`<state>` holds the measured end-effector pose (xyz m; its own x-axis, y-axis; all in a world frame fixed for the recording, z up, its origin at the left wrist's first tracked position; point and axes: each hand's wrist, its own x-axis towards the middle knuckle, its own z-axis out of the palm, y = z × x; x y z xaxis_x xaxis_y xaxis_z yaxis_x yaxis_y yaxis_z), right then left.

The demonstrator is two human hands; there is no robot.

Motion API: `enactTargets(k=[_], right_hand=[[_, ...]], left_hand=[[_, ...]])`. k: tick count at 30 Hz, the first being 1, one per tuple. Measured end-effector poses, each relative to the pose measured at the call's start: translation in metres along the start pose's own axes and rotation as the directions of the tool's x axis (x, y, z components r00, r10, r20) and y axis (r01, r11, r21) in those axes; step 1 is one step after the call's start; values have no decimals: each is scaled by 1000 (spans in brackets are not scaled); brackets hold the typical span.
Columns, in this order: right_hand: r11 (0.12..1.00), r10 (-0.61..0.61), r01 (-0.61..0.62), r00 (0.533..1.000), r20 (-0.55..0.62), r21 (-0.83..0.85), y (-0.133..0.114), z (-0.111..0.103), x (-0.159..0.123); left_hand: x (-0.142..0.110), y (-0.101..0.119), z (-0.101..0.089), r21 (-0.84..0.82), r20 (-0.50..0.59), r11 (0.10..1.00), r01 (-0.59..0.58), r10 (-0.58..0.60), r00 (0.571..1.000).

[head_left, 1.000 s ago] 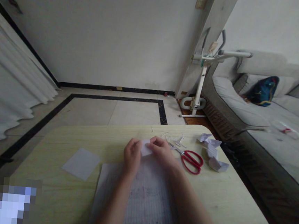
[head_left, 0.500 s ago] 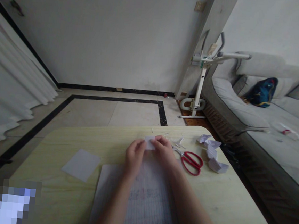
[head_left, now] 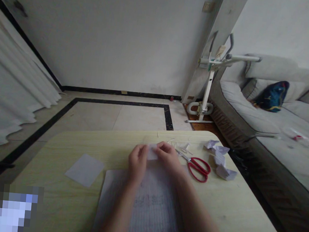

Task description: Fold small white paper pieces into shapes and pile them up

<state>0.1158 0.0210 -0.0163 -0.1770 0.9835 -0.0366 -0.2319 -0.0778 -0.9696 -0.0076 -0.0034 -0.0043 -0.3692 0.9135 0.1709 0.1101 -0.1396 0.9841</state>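
Observation:
Between my two hands is a small piece of white paper (head_left: 152, 152), held up just past the far end of a lined sheet covered in writing (head_left: 150, 206). My left hand (head_left: 137, 163) pinches its left edge with thumb and fingers. On the other side, my right hand (head_left: 168, 158) grips the right edge, fingers closed. Whether the paper is folded is too small to tell. Red-handled scissors (head_left: 199, 169) lie to the right of my right hand, blades pointing toward thin white paper scraps (head_left: 184, 147).
A square white sheet (head_left: 85, 170) lies at the left of the wooden table (head_left: 243, 214). Several folded paper pieces (head_left: 219, 157) sit near its right edge. Beyond are a grey sofa (head_left: 291, 131), a white exercise machine (head_left: 207, 88) and a white curtain (head_left: 13, 89).
Both hands keep hold of the small paper. They have shifted very slightly, and the paper sits a little lower and further left. The other things on the table stay where they were.

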Motion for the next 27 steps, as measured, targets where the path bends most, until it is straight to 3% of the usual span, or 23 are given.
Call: enactTargets(k=[7, 11, 15, 27], right_hand=[[999, -21, 18, 994, -103, -36, -3, 2, 2], [986, -125, 100, 973, -192, -133, -3, 6, 2], [934, -270, 185, 926, -263, -305, 2, 14, 0], [713, -509, 380, 859, -63, -589, 5, 15, -6]], left_hand=[[0, -2, 1, -9, 24, 999, 32, -32, 999], [0, -3, 3, -29, 44, 998, 51, -50, 998], [1, -4, 2, -13, -1, 1000, 26, -26, 1000], [3, -5, 1, 42, -41, 999, 30, -28, 999]])
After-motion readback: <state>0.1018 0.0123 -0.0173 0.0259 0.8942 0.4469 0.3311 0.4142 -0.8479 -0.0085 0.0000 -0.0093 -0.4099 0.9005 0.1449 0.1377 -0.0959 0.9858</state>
